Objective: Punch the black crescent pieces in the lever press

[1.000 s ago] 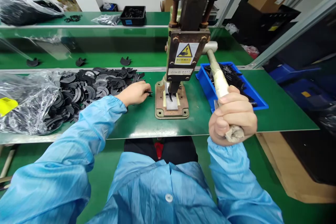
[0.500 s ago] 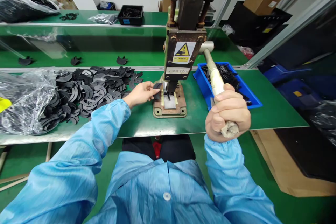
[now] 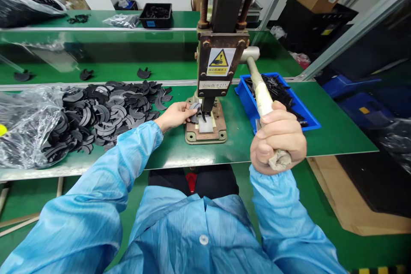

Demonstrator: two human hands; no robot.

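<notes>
Fingers (image 3: 188, 110) of the left hand (image 3: 175, 115) are pinched narrowly on a flat black crescent-shaped piece (image 3: 194, 106), which is held at the left edge of the press base (image 3: 205, 130), just beside the punch (image 3: 207, 105). The piece lies to the right of the fingertips, pointing away from the hand toward the white die plate (image 3: 205, 125) under the punch. Its flat face is held roughly level with the base; its long axis cannot be told exactly, since part of it is hidden by the thumb and the punch. Whether it already rests on the die plate or is held just above it cannot be told.

The left hand is plainly the nearer one to the piece and to the die. The right hand (image 3: 278, 139) is closed in a full fist around the cloth-wrapped end of the press lever (image 3: 261, 92), well apart from the die, on the near right side of the green table (image 3: 337, 137). The lever slopes from the press head down toward the person.

A loose heap of like black pieces (image 3: 109, 111) lies to the left of the hand, spilling from a clear plastic bag (image 3: 25, 124). A blue bin (image 3: 308, 113) with black parts stands behind the lever, to the right of the press.
</notes>
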